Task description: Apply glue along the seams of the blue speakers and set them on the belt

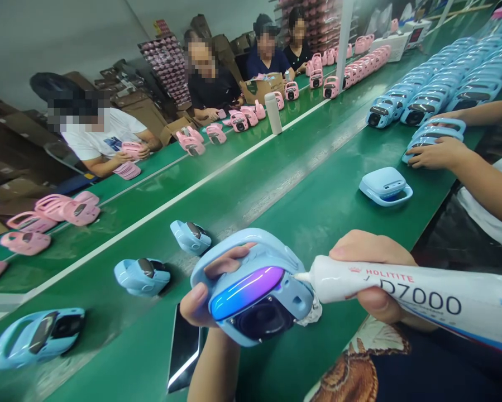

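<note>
A blue device housing [254, 296] is clasped firmly in the left grip [196, 304] above the green surface [313, 223], near centre, while a D7000 adhesive tube [401, 293], pinched in the right grip [370, 248], is steadied with its nozzle [301, 277] touching the housing's edge.

Green conveyor belt [318, 184] with blue casings [142, 276]

Device housing [204, 268]: lt blue. Gradient strip [246, 293]: blue to violet. Round front [263, 319]: blk. Adhesive tube [401, 285]: wht, red & navy lettering. Conveyor belt [318, 223]: green, wht stripe [179, 201]. Far-row units [240, 120]: pink. Cloth [351, 374]: brown/cream print on navy.
</note>
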